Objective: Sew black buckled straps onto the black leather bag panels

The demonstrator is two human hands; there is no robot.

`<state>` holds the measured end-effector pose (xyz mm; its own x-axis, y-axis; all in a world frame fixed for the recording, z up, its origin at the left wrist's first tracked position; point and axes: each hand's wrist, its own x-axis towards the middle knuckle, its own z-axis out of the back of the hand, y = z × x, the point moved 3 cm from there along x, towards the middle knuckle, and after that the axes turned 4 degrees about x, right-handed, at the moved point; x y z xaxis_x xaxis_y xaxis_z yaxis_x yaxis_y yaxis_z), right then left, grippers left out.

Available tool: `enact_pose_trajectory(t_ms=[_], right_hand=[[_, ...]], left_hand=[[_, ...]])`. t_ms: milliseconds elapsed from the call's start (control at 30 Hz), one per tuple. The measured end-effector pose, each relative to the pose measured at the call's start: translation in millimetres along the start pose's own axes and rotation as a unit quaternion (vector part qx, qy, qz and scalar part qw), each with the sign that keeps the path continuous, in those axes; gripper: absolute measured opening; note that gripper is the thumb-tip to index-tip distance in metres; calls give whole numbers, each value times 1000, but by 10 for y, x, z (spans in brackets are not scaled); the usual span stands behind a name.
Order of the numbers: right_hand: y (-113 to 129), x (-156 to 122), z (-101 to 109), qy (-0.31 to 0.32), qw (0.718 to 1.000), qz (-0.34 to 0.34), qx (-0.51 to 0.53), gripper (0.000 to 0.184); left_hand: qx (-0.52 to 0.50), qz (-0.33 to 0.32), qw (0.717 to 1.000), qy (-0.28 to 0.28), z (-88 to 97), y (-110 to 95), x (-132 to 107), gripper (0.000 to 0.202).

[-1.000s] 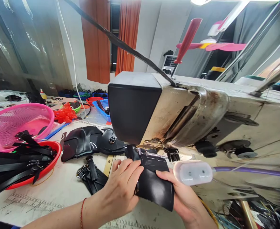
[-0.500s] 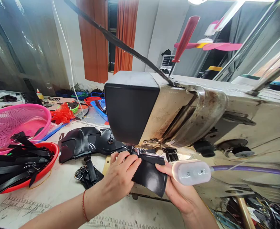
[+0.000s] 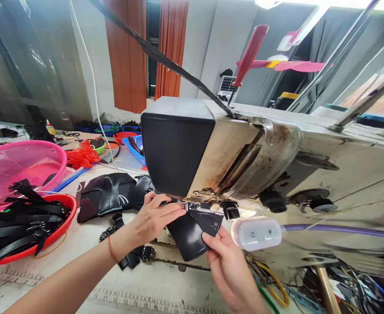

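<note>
A black leather piece lies under the head of a sewing machine and hangs toward me. My left hand rests beside the presser area with its fingers stretched over the leather's upper left part; its fingertips reach the metal parts there. My right hand pinches the leather's right edge between thumb and fingers. Where the needle meets the leather is hidden. Left of my hands lie more black leather parts, and black straps with buckles sit partly behind my left wrist.
A red basin full of black straps stands at the left, by a pink mesh basket. An oblong lamp on a purple cable hangs right of my right hand. Scissors with yellow handles lie below it.
The leather has turned and shifted left, showing a folded flap. My right hand moved left and down with it. My left hand slid slightly left, its fingers straighter.
</note>
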<state>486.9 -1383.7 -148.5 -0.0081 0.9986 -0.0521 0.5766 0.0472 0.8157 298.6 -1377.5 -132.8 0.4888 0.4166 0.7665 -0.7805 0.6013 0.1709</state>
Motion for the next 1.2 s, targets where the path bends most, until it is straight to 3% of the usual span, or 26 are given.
enact_pose_trajectory(t_ms=[100,200,367,433,700,933,1200], right_hand=[[-196,-89,-37,-18,1000,-14,7,68],[-260,-133,-50,-10,1000,-7,2,62],[-235,-75,27,42,988,-149,-8,32],[-226,-41,42,62,982,-178,-14,31],[-302,-38,-42,33,984,-130,-121,49],[-309,-81,-107,21,989,-117,-89,49],[-284,36,-182,18,992,-74,-96,47]], left_hand=[[6,-14,1000,-10,69,-140,0,30],[8,-31,999,-12,124,-367,-15,30],[-8,-7,1000,-5,102,-434,-41,31],[-15,-7,1000,-8,87,-400,-40,30],[-13,-11,998,-53,187,-364,-16,19],[-9,-71,997,-42,260,-260,28,14],[3,-102,992,-68,144,-131,63,7]])
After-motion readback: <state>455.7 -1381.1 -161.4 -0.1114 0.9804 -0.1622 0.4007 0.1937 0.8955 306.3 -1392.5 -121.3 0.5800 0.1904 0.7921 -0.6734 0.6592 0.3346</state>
